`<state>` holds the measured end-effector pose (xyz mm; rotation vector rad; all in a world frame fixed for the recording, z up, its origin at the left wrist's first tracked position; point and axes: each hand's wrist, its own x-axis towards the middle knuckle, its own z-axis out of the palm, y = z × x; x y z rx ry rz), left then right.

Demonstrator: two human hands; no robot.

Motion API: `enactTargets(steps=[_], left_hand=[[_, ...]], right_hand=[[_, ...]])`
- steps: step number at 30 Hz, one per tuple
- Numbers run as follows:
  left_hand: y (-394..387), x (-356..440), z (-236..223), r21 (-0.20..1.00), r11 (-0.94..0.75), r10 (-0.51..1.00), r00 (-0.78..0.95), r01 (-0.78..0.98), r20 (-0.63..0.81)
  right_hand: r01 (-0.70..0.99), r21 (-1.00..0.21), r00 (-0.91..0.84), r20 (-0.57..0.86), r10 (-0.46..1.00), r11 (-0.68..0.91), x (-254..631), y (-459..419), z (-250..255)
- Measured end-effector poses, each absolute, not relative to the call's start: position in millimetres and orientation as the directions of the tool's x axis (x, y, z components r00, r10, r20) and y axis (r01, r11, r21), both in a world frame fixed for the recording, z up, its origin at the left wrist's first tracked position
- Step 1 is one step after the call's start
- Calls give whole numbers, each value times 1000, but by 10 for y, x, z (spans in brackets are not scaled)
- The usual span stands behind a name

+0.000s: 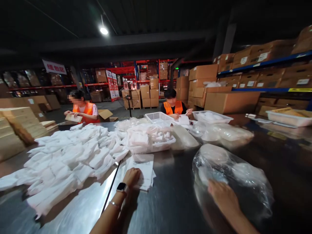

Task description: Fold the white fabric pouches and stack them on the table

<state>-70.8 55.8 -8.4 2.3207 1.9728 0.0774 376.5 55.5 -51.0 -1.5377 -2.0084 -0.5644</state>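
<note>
My left hand, below a wrist with a watch, rests with curled fingers on a stack of white printed sheets. Whatever its fingers may hold is hidden under them. On the right, my right hand has its fingers closed at a large clear plastic bag. Pale, rounded bundles show inside that bag. Just behind the sheets stands a white plastic basket filled with small white packets.
A big heap of white wrapped packets covers the metal table's left side. More clear bags lie behind my right hand. Two people in orange vests work across the table. Cardboard boxes and loaded shelves stand around.
</note>
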Motion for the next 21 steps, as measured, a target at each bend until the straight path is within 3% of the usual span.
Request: enactTargets(steps=[3,6,11,16,18,21], left_hand=[[513,-731,-69,90,-188,981,192,978,-40],[510,-718,-76,63,-157,985,161,986,-60],[537,-728,-90,21,-116,992,117,993,-57],[480,-850,-76,32,-105,994,106,994,-29],[475,-910,-56,52,-131,990,133,990,-44],[513,-984,-21,80,-181,979,188,980,-78]], right_hand=[[862,194,-470,654,593,469,3402,16,-838],[797,205,-548,642,536,568,3272,-157,-988],[778,57,-556,529,642,626,3355,75,-926],[797,-23,-471,602,645,603,3382,193,-742],[798,-99,-398,653,644,594,3391,190,-660],[816,-330,-124,703,700,475,3321,127,-594]])
